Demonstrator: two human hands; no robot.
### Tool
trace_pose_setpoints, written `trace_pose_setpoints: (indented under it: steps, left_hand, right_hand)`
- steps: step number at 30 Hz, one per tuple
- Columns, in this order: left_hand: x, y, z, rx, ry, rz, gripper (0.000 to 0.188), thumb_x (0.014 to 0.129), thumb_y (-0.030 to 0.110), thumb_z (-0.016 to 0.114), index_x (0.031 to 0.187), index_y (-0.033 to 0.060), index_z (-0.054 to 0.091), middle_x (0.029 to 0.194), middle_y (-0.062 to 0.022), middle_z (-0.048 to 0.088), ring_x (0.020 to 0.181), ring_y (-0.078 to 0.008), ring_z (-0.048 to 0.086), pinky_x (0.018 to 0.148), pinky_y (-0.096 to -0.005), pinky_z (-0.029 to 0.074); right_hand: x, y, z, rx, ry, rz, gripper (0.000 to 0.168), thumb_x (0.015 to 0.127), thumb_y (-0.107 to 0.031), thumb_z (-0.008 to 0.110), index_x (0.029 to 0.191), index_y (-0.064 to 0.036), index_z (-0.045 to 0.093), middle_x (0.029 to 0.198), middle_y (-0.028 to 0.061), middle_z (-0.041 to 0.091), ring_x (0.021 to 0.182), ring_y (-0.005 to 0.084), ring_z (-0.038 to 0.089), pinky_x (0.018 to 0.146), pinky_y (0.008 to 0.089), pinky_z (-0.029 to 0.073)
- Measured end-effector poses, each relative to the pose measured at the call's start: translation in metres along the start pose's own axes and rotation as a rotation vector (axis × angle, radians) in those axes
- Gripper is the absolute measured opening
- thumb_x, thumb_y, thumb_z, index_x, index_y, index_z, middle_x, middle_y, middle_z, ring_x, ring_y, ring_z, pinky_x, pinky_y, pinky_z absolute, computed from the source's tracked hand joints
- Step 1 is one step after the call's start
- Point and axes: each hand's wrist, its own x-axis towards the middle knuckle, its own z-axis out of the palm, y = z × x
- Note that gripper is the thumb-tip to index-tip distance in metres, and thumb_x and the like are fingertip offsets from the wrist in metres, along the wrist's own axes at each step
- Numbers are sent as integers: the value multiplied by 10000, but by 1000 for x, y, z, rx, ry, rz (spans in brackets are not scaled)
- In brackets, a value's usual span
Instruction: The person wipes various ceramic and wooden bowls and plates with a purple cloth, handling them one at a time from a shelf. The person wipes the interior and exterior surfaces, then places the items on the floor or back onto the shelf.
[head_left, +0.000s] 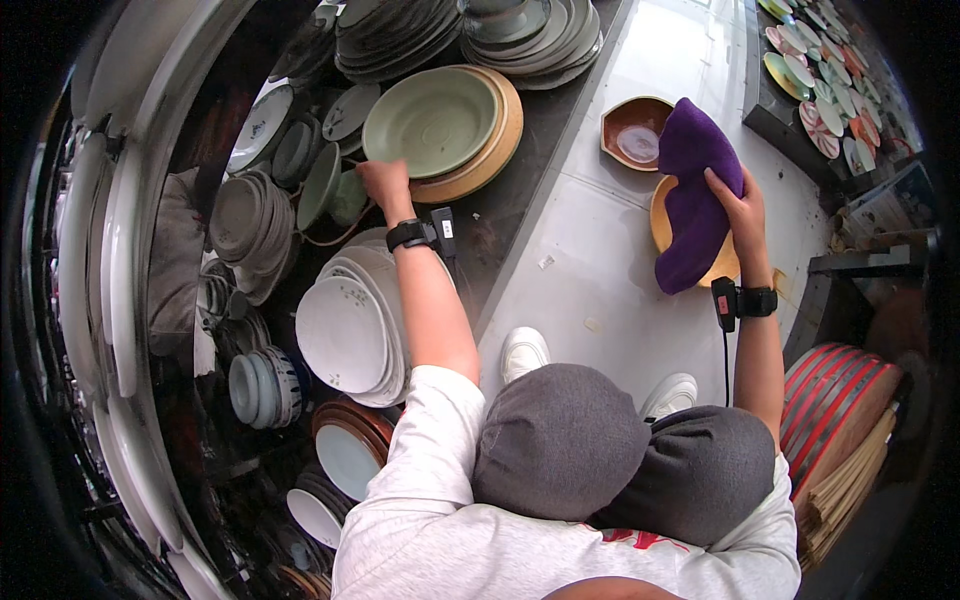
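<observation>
My right hand (744, 206) grips a purple cloth (694, 150), which hangs over part of a yellow bowl (725, 264) on the tiled floor. Just beyond the cloth, a brown bowl (637, 127) with a pale centre also stands on the floor. My left hand (388, 185) is at the near left rim of a pale green plate (435, 112). That plate lies on larger yellowish plates (510, 124) on a dark shelf. The left fingers are curled and partly hidden, so their hold is unclear. Close to them, a small green bowl (346, 199) leans beside another green dish (319, 187).
Stacked white plates (341, 337) stand near my left forearm, with brown-rimmed dishes (349, 457) below. Grey plates (540, 52) are piled at the far end of the dark shelf (517, 195). Right, a red-banded round wooden object (840, 412) stands near bundled sticks (847, 487). Colourful dishes (817, 75) fill a low platform.
</observation>
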Motion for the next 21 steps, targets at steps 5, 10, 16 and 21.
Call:
trace_pose_setpoints:
  steps: [5, 10, 16, 21]
  left_hand:
    - [5, -10, -6, -332, -55, 17, 273, 717, -32, 579, 967, -118, 513, 1011, -269, 608, 922, -334, 647, 754, -442, 526]
    - [-44, 40, -36, -592, -171, -184, 257, 740, -59, 564, 987, -124, 537, 1012, -221, 593, 880, -302, 629, 697, -352, 495]
    - [-38, 26, -33, -823, -172, -246, 284, 743, -48, 527, 1020, -99, 561, 975, -203, 607, 780, -306, 649, 537, -420, 614]
    - [-37, 30, -51, -913, -273, -248, 290, 776, -82, 486, 1056, -84, 562, 990, -188, 616, 789, -312, 656, 567, -422, 623]
  right_hand:
    - [1, -3, 2, -11, -23, -13, 393, 824, -231, 740, 1097, 19, 609, 953, 65, 654, 839, 136, 623, 752, 271, 498]
    - [-3, -1, -2, -4, -7, 6, 386, 825, -234, 739, 1088, 18, 611, 945, 59, 653, 834, 129, 619, 748, 265, 495]
    - [-5, -1, -3, -14, -24, 13, 409, 825, -270, 736, 1093, 13, 613, 946, 57, 651, 839, 129, 618, 752, 263, 493]
    - [-4, -4, 4, 20, -42, 36, 437, 848, -295, 710, 1137, 11, 592, 972, 59, 644, 869, 130, 615, 777, 269, 488]
